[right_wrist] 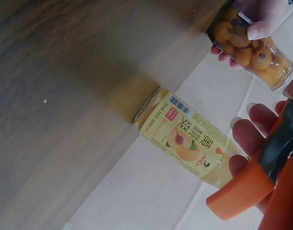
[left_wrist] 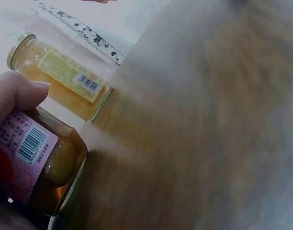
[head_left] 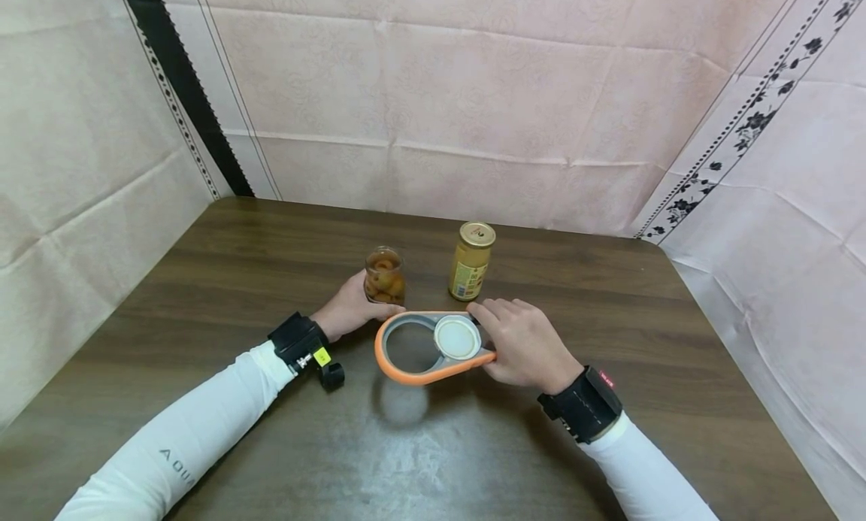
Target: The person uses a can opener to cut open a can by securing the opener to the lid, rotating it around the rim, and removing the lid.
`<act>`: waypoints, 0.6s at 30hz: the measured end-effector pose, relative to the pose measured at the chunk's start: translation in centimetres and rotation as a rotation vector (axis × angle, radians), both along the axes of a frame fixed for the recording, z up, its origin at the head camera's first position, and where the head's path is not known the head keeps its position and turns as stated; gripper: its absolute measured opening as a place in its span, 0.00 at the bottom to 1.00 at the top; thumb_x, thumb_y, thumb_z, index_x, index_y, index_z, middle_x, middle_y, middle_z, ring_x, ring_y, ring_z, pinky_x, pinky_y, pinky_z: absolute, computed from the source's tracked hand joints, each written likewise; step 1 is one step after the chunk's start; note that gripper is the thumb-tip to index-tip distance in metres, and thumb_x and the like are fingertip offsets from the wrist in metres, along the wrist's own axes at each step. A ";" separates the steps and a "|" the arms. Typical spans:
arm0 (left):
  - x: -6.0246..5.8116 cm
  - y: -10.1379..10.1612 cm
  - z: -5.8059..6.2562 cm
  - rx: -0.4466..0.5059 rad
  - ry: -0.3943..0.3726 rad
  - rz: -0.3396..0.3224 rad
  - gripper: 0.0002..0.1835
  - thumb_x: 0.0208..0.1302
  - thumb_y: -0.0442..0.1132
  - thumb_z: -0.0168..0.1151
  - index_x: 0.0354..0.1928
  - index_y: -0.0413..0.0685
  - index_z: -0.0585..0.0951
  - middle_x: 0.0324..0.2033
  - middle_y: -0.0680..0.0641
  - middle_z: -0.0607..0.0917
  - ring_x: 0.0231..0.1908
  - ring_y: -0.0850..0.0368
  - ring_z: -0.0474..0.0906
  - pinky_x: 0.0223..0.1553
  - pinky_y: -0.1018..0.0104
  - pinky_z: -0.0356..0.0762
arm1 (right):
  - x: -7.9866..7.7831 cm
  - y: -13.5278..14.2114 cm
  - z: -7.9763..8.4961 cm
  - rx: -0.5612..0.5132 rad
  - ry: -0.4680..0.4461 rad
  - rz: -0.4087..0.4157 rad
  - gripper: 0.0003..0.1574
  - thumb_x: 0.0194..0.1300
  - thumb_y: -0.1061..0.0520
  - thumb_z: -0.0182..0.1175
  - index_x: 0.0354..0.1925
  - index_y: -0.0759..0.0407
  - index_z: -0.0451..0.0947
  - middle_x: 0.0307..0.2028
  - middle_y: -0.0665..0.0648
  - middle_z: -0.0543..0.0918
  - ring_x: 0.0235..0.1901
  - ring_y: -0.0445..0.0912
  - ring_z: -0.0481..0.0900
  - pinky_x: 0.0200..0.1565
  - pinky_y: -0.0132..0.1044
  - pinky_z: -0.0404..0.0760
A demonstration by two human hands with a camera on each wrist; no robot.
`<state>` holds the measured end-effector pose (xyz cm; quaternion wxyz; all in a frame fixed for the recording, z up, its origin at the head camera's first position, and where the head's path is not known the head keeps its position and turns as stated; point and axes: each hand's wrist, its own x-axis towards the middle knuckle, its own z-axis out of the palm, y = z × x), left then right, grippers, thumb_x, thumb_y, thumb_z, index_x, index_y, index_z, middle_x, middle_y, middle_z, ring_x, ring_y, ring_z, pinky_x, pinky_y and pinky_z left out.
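Note:
My left hand [head_left: 355, 307] grips an open glass jar of round brown fruit [head_left: 385, 279], its fingers around the lower part. A pink label with a barcode shows on this jar in the left wrist view, with the thumb over its side. My right hand [head_left: 528, 344] holds an orange and grey jar opener [head_left: 406, 376] by its narrow end, in front of the jar. Inside the opener's frame sits a round white jar lid [head_left: 457, 337], pale face up. In the right wrist view, fingers [right_wrist: 254, 129] curl around the orange handle.
A closed jar of yellow peach [head_left: 471, 262] with a gold lid stands upright behind the opener, right of the brown fruit jar. The brown wooden table [head_left: 271, 243] is bordered by pale cloth hangings [head_left: 473, 92] at the back and sides.

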<state>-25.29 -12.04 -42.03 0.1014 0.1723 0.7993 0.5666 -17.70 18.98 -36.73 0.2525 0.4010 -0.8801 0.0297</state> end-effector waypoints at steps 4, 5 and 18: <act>-0.3 -0.1 0.0 0.007 -0.005 0.016 0.33 0.59 0.40 0.75 0.64 0.48 0.71 0.54 0.42 0.82 0.50 0.51 0.80 0.49 0.61 0.82 | 0.0 0.0 0.0 0.008 -0.006 0.001 0.36 0.42 0.52 0.70 0.54 0.59 0.80 0.40 0.54 0.87 0.41 0.48 0.86 0.45 0.43 0.86; -0.4 -0.2 0.0 0.008 -0.007 0.021 0.33 0.58 0.39 0.76 0.64 0.47 0.71 0.53 0.41 0.81 0.49 0.51 0.81 0.47 0.61 0.83 | 0.0 -0.1 0.0 0.009 -0.007 0.001 0.36 0.43 0.52 0.70 0.54 0.59 0.80 0.40 0.54 0.87 0.41 0.47 0.86 0.45 0.43 0.86; -0.8 -0.6 0.0 0.005 -0.042 0.046 0.34 0.58 0.38 0.75 0.65 0.46 0.69 0.52 0.40 0.81 0.44 0.52 0.83 0.42 0.60 0.86 | 0.2 -0.3 -0.1 0.010 -0.012 0.019 0.35 0.44 0.51 0.70 0.53 0.57 0.79 0.36 0.51 0.85 0.37 0.45 0.84 0.41 0.41 0.85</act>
